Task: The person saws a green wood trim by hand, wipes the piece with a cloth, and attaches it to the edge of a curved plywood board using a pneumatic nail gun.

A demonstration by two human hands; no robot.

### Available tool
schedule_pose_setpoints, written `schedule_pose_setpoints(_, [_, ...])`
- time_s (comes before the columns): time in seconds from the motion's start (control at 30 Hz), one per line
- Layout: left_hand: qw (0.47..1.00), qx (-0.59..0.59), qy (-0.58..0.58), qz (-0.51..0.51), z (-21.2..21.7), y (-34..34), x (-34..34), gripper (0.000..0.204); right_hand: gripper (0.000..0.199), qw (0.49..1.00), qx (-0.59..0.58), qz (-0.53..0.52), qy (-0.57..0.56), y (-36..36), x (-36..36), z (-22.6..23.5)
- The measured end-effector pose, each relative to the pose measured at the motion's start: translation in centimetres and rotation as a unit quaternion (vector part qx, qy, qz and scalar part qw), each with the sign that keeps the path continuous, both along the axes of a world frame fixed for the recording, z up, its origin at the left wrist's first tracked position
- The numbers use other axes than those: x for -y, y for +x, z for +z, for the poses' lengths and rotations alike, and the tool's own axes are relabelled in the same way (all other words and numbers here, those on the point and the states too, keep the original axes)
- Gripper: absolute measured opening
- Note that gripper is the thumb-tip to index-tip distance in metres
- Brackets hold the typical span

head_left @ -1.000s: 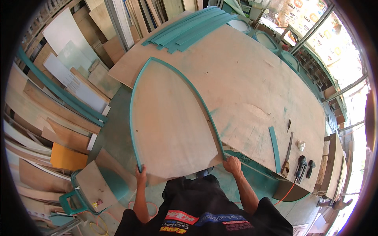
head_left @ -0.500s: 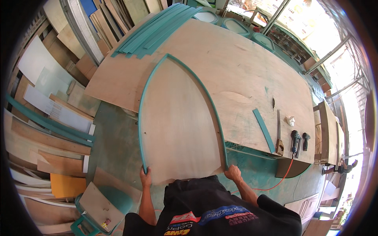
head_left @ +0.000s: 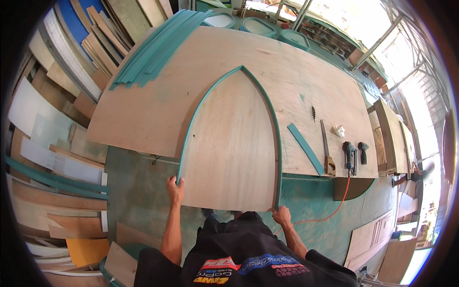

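A pointed-arch plywood panel [head_left: 229, 148] with a raised teal strip [head_left: 195, 113] along its curved sides lies partly on the big plywood-topped table [head_left: 325, 86]. Its wide straight end sticks out past the near edge, toward my body. My left hand [head_left: 175, 188] is closed around the near left corner, where the strip ends. At the near right corner, my right hand [head_left: 282, 215] grips the strip's other end. To the panel's right lie a short teal strip [head_left: 306, 149] and a handsaw [head_left: 327, 153].
A nail gun [head_left: 349, 158] with an orange hose [head_left: 342, 206], a second dark tool [head_left: 363, 152] and crumpled white paper [head_left: 339, 130] lie on the table's right. Teal strips [head_left: 158, 48] are stacked far left. Boards [head_left: 62, 196] lean at left. Another person [head_left: 415, 175] is at far right.
The panel has turned, its tip swinging right across the table. Its near end has moved away from my body, and my left hand has gone forward with it.
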State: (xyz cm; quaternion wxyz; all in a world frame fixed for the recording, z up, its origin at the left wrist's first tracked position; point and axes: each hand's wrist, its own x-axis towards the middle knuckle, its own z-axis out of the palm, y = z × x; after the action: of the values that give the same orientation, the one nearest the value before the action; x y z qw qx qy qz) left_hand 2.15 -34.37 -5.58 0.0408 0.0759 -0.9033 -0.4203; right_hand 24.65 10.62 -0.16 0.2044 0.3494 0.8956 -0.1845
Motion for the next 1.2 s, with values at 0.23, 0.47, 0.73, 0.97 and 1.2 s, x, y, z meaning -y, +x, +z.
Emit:
schedule_pose_setpoints(0.23, [0.999,0.002,-0.049,-0.001,1.3,-5.1,-2.5,0.028,0.032,0.996,-0.067,0.040,0.030,-3.5,-3.0,0.9])
schedule_pose_setpoints(0.47, [0.995,-0.048,-0.084,0.023,2.2,-10.0,-5.5,0.027,0.047,0.988,-0.144,0.042,0.036,-8.8,-3.7,1.4])
schedule_pose_setpoints(0.73, [0.995,-0.065,-0.081,0.003,2.4,-18.5,-7.8,0.028,0.054,0.980,-0.200,0.013,-0.005,-14.8,-5.8,0.2])
schedule_pose_setpoints(0.97, [0.998,-0.039,-0.051,-0.008,2.1,-22.3,-8.2,0.032,0.046,0.977,-0.214,0.014,-0.014,-18.0,-6.1,-0.3])
schedule_pose_setpoints(1.2, [0.995,0.004,-0.104,-0.006,1.2,-23.7,-6.8,0.042,0.047,0.972,-0.231,0.024,-0.017,-19.0,-5.6,-0.7])
